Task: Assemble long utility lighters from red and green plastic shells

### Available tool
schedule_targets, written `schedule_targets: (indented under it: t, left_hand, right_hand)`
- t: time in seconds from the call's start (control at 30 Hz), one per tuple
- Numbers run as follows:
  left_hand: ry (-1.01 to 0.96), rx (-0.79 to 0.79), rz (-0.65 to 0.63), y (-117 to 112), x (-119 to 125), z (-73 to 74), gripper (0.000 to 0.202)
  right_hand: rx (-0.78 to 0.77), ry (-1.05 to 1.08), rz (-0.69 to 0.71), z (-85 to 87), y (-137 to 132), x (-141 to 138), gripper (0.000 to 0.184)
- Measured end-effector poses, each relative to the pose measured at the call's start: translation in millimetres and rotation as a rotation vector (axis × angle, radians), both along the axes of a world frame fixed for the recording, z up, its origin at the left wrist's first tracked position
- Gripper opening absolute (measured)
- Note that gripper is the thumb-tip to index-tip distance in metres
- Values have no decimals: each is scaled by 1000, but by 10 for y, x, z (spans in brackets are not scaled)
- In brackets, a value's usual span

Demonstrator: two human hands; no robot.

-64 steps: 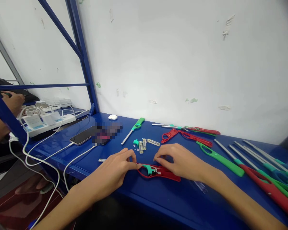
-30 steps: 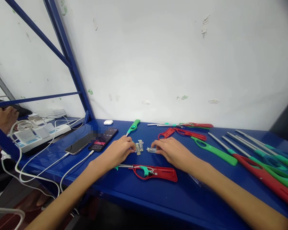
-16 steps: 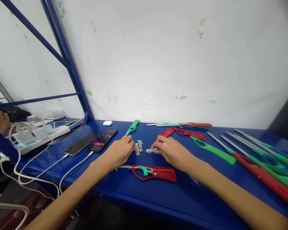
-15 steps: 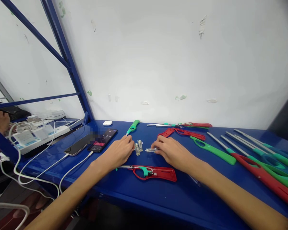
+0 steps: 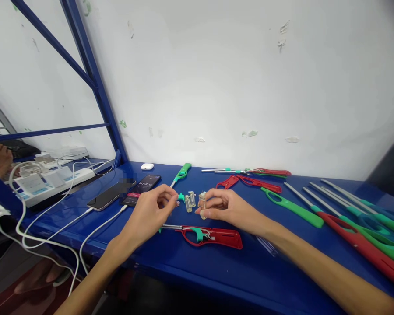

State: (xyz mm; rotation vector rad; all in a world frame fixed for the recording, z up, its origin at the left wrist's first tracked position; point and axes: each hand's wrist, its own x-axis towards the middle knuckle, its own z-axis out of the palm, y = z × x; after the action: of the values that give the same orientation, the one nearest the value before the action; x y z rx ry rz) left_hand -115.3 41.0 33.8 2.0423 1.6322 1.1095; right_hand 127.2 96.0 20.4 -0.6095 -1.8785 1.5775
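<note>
- Head camera, bench edge: a red plastic lighter half-shell with a teal trigger (image 5: 216, 237) lies open on the blue metal bench (image 5: 197, 271), with neither hand touching it.
- Just beyond it, my right hand (image 5: 228, 209) pinches a small clear plastic tube (image 5: 202, 206) upright between thumb and fingertips, clear of the bench.
- Opposite, my left hand (image 5: 149, 214) hovers with thumb and forefinger drawn together. I cannot tell whether they grip a small part.
- I judge the step in hand to be gathering small innards above the open shell. Seating the tube would call for a steady fine pinch and turning it to lie along the shell.
- Between the hands, two more clear plastic pieces (image 5: 189, 202) and a small teal plastic part (image 5: 181, 197) rest on the bench.
- Farther back lie two dark phones (image 5: 143, 185) and a green plastic lighter (image 5: 181, 172). A row of long red and green lighters (image 5: 364, 232) fills the right.
</note>
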Motion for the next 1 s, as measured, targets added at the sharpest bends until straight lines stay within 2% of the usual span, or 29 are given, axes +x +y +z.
schedule_targets:
  t: [0.17, 0.33, 0.43, 0.53, 0.67, 0.87, 1.0]
  left_hand:
    - [-59, 9, -45, -23, 72, 4, 18]
    - [-347, -78, -126, -11, 180, -21, 20]
    - [-469, -77, -116, 1, 220, 3, 26]
    - [-483, -61, -103, 6, 243, 29, 33]
    - [-503, -95, -122, 8, 271, -4, 32]
    - [-576, -144, -109, 28, 291, -79, 33]
    - [-537, -172, -119, 21, 291, -68, 36]
  right_hand:
    - [4, -18, 0, 21, 10, 19, 28]
    - [110, -108, -59, 44, -30, 14, 27]
    - [224, -206, -119, 48, -72, 3, 20]
    - [330, -272, -164, 36, -103, -9, 15]
    - [474, -293, -175, 1, -108, -8, 14]
    - [890, -425, -265, -20, -92, 17, 16]
    - [985, -440, -283, -32, -81, 22, 15]
